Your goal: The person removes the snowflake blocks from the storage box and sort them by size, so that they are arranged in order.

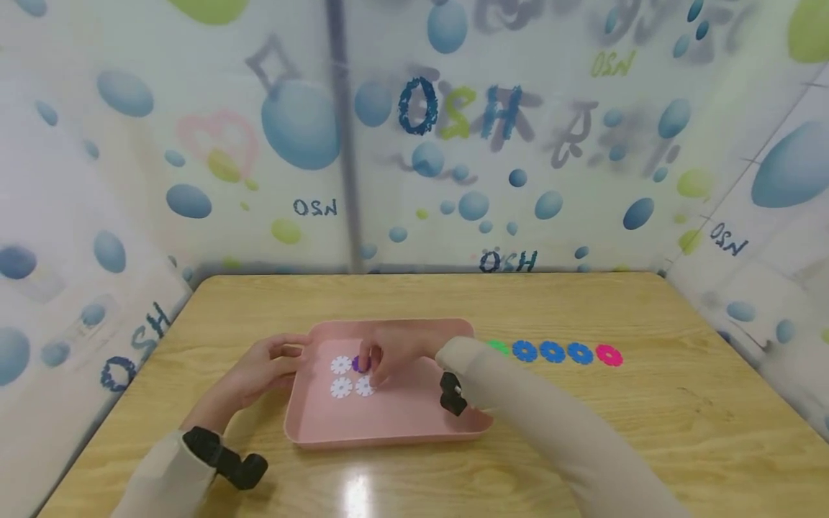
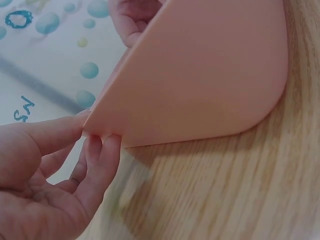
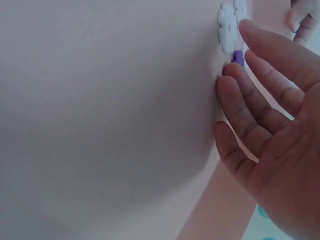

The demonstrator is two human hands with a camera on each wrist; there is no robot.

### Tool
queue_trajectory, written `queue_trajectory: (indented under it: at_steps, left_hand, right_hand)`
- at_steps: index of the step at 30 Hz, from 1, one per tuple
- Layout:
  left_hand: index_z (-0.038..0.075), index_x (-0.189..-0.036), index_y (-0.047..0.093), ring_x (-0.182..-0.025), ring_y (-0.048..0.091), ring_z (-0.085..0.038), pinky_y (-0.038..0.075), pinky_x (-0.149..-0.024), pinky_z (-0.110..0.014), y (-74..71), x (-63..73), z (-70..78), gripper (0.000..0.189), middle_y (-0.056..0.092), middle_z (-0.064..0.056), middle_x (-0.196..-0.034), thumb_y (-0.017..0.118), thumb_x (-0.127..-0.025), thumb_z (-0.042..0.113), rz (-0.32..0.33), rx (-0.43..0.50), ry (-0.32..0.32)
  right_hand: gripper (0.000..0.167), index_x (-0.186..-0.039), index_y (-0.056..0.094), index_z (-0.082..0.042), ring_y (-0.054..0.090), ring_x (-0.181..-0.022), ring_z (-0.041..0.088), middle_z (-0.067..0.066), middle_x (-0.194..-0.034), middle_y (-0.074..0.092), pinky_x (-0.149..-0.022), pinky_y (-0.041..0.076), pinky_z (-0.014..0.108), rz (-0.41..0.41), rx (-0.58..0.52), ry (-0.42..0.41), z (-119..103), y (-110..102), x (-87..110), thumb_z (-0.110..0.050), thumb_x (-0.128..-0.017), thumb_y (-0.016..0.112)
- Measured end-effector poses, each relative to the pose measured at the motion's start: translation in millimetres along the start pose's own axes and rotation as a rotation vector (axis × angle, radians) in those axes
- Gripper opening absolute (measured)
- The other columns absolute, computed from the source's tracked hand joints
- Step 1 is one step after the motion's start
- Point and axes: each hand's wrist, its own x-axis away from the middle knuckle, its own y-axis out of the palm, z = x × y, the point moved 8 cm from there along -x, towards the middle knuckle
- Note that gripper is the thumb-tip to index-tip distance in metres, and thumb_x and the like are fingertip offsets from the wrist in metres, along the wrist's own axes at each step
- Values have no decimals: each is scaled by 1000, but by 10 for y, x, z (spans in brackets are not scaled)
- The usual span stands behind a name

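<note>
A pink tray (image 1: 414, 417) lies on the wooden table, and my left hand (image 1: 268, 368) pinches its left rim between thumb and fingers. Inside, toward the left, sit several white flower-shaped discs (image 1: 341, 388) in a small block. At the block's upper right is a purple flower-shaped disc (image 1: 356, 364), partly covered by my right hand (image 1: 391, 354). In the right wrist view, the fingertips (image 3: 231, 85) reach down right beside the purple disc, loosely bent and spread, with the thumb near a white disc (image 3: 227, 29).
Right of the tray, a row of flower-shaped discs runs across the table (image 1: 648, 424): a green disc (image 1: 497, 348) partly behind the right sleeve, several blue discs (image 1: 553, 352), and a pink disc (image 1: 609, 355) at the end. A patterned curtain (image 1: 421, 216) stands behind the table.
</note>
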Motion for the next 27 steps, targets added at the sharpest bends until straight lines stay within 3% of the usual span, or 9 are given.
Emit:
queue_trajectory:
  at_steps: [8, 27]
  left_hand:
    - [-7, -131, 38, -96, 57, -23, 51, -81, -36, 21, -19, 26, 44, 44, -27, -121, 54, -91, 5, -9, -7, -8]
    - [-6, -131, 39, -96, 57, -23, 51, -81, -36, 17, 5, 16, 45, 43, -27, -122, 55, -91, 5, 0, 0, -25]
  right_hand:
    - [20, -90, 66, -20, 51, -69, 10, -3, -74, 56, -63, 44, 19, 8, 41, -5, -33, 23, -22, -22, -74, 78]
    - [19, -87, 64, -15, 50, -71, 10, -3, -76, 55, -63, 44, 17, 23, 54, 37, -67, 86, -49, -18, -74, 78]
